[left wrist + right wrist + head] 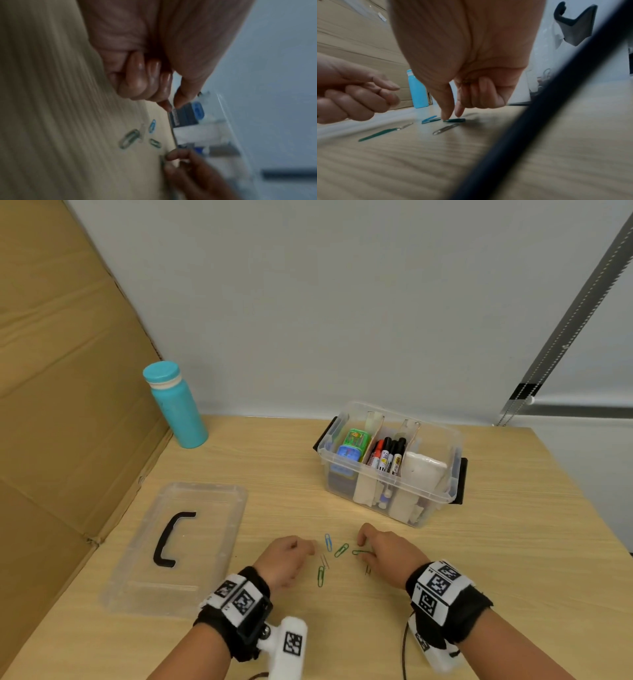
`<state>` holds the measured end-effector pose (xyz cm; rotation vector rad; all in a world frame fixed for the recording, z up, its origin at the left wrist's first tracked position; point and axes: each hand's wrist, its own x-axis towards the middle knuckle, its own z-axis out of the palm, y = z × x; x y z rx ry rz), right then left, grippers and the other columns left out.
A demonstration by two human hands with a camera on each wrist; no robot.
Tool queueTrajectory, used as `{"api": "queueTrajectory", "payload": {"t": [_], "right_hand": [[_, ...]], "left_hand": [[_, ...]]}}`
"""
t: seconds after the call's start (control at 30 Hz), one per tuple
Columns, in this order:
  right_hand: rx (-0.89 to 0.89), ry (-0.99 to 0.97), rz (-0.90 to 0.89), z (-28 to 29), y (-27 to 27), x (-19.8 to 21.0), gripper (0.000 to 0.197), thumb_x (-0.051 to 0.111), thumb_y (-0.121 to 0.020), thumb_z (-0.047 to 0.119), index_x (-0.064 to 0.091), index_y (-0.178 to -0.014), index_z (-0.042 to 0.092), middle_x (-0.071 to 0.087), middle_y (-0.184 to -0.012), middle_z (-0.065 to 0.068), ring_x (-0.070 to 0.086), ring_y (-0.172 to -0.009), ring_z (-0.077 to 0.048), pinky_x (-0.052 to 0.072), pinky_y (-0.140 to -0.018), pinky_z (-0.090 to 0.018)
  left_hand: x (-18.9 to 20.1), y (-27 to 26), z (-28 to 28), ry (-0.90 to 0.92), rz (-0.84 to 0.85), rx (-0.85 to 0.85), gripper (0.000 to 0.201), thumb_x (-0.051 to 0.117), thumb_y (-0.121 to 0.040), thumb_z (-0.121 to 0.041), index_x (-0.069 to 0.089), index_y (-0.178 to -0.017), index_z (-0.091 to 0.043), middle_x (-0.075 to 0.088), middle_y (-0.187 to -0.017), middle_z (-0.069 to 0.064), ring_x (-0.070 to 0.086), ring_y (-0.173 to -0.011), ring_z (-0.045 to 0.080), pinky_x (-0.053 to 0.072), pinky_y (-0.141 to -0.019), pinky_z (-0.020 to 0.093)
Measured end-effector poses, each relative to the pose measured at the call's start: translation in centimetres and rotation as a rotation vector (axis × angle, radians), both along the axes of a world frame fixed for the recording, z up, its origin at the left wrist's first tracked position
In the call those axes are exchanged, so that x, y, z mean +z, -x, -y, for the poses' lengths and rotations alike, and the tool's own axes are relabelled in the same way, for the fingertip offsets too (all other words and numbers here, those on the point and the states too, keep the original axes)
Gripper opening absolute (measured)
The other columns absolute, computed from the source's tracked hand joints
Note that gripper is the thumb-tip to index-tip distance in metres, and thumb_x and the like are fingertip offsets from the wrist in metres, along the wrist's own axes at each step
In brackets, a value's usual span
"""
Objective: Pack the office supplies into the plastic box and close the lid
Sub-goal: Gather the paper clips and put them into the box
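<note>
- The right hand (387, 549) has thumb and forefinger tips down on a green paper clip (359, 552), pinching it against the table (513, 542).
- The left hand (286, 559) is curled in a loose fist, holding nothing visible.
- More clips lie between the hands.
- The open plastic box (390, 467) stands far right, its lid (178, 542) flat at near left.

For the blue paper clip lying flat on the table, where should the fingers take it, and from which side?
The blue paper clip lies flat, thin and apart from its neighbours. Probably best: come from above and pinch its two long sides with fingertips, or tip up one rounded end first.
</note>
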<state>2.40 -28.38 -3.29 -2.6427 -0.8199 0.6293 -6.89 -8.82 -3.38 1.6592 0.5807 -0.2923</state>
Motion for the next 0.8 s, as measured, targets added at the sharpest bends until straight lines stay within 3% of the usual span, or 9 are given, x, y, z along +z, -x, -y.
{"api": "queueTrajectory", "payload": {"t": [0.07, 0.2, 0.37, 0.5, 0.57, 0.63, 0.7, 0.8], "right_hand": [[0.001, 0.036, 0.019, -0.3, 0.2, -0.1, 0.015, 0.048, -0.095, 0.030, 0.045, -0.107, 0.021, 0.043, -0.070, 0.011, 0.047, -0.068, -0.014, 0.033, -0.054, -0.023], [-0.027, 0.037, 0.027, -0.8, 0.4, 0.1, 0.011, 0.046, -0.094, 0.026, 0.049, -0.103, 0.020, 0.052, -0.082, 0.005, 0.053, -0.077, -0.018, 0.038, -0.061, -0.027], [0.004, 0.115, 0.089, -1.0, 0.2, 0.1, 0.010, 0.041, -0.096, 0.022, 0.049, -0.099, 0.016, 0.062, -0.097, -0.004, 0.060, -0.087, -0.024, 0.043, -0.068, -0.031], [0.021, 0.170, 0.017, -1.3, -0.2, 0.1, 0.014, 0.041, -0.096, 0.020, 0.048, -0.105, 0.012, 0.062, -0.105, -0.008, 0.060, -0.092, -0.025, 0.048, -0.076, -0.035], [0.021, 0.117, -0.033, -1.2, -0.3, 0.0, 0.012, 0.039, -0.098, 0.020, 0.047, -0.103, 0.012, 0.060, -0.100, -0.006, 0.057, -0.087, -0.022, 0.046, -0.075, -0.032], [-0.088, -0.127, -0.203, -0.5, -0.6, 0.1, 0.010, 0.040, -0.099, 0.021, 0.045, -0.093, 0.015, 0.056, -0.087, 0.000, 0.051, -0.076, -0.015, 0.042, -0.069, -0.027], [-0.372, -0.559, -0.563, 1.0, -0.4, 0.4, 0.015, 0.043, -0.097, 0.018, 0.044, -0.082, 0.016, 0.046, -0.071, 0.002, 0.042, -0.059, -0.011, 0.037, -0.055, -0.023], [-0.698, -1.129, -1.067, 3.4, 0.4, 0.3, 0.016, 0.038, -0.090, 0.016, 0.039, -0.075, 0.014, 0.034, -0.065, -0.002, 0.030, -0.050, -0.012, 0.029, -0.042, -0.023]], "left_hand": [[-0.6, 0.2, 0.2, -0.322, 0.074, -0.150, 0.022, 0.066, -0.083, -0.036, 0.057, -0.075, -0.017, 0.049, -0.063, -0.011, 0.045, -0.056, 0.004, 0.036, -0.055, 0.018], [-1.0, 0.3, 0.8, -0.538, 0.022, -0.229, 0.033, 0.076, -0.070, -0.045, 0.052, -0.076, -0.024, 0.051, -0.072, -0.011, 0.047, -0.065, 0.005, 0.038, -0.060, 0.019], [-0.9, 0.1, 1.4, -0.612, 0.041, -0.271, 0.028, 0.075, -0.074, -0.036, 0.050, -0.077, -0.023, 0.051, -0.072, -0.012, 0.045, -0.063, 0.003, 0.036, -0.057, 0.015], [-0.7, -0.1, 1.5, -0.649, 0.059, -0.313, 0.014, 0.069, -0.079, -0.027, 0.056, -0.077, -0.022, 0.050, -0.067, -0.014, 0.047, -0.062, 0.002, 0.037, -0.056, 0.011], [-0.7, -0.1, 1.6, -0.656, 0.048, -0.321, 0.017, 0.067, -0.079, -0.024, 0.053, -0.071, -0.026, 0.051, -0.067, -0.014, 0.050, -0.064, 0.004, 0.040, -0.059, 0.012], [-0.7, -0.3, 1.7, -0.650, 0.030, -0.336, 0.019, 0.066, -0.078, -0.021, 0.051, -0.068, -0.027, 0.053, -0.069, -0.012, 0.054, -0.068, 0.008, 0.048, -0.069, 0.019], [-0.8, -0.4, 1.7, -0.644, 0.013, -0.354, 0.022, 0.066, -0.078, -0.019, 0.049, -0.066, -0.028, 0.053, -0.069, -0.011, 0.054, -0.071, 0.011, 0.050, -0.076, 0.024], [-1.0, -0.6, 1.7, -0.626, 0.012, -0.366, 0.026, 0.067, -0.078, -0.019, 0.048, -0.063, -0.028, 0.050, -0.066, -0.012, 0.052, -0.072, 0.011, 0.049, -0.076, 0.023]]}}
